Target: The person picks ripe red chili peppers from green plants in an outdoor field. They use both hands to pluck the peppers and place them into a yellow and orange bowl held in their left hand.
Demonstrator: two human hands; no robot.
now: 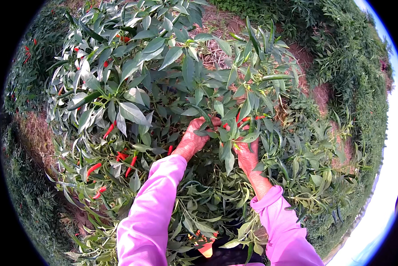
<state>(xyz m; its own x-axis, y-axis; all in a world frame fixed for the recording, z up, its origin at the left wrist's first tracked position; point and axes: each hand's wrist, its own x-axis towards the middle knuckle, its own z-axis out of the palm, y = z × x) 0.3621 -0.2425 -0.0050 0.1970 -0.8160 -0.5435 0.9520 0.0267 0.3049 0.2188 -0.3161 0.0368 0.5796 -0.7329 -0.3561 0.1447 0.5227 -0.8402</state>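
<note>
Both hands reach into a leafy chilli plant point(172, 55) bearing red and green chillies. My left hand point(195, 136) is among the leaves left of centre, its fingers curled inward; leaves cover what they grip, if anything. A green chilli point(202, 113) curves just above its fingers. My right hand point(248, 155) is a little to the right, its fingers mostly hidden behind leaves and green chillies. Several red chillies point(245, 119) show right above it, between the two hands; whether the fingers touch them cannot be made out.
More red chillies point(94, 168) hang on the lower left branches. A large green chilli point(84, 101) hangs at upper left, and another green chilli point(276, 77) lies across the upper right foliage. Dry straw point(210, 42) covers soil behind the plant. Other green rows point(356, 88) stand on the right. An orange item point(206, 246) shows below.
</note>
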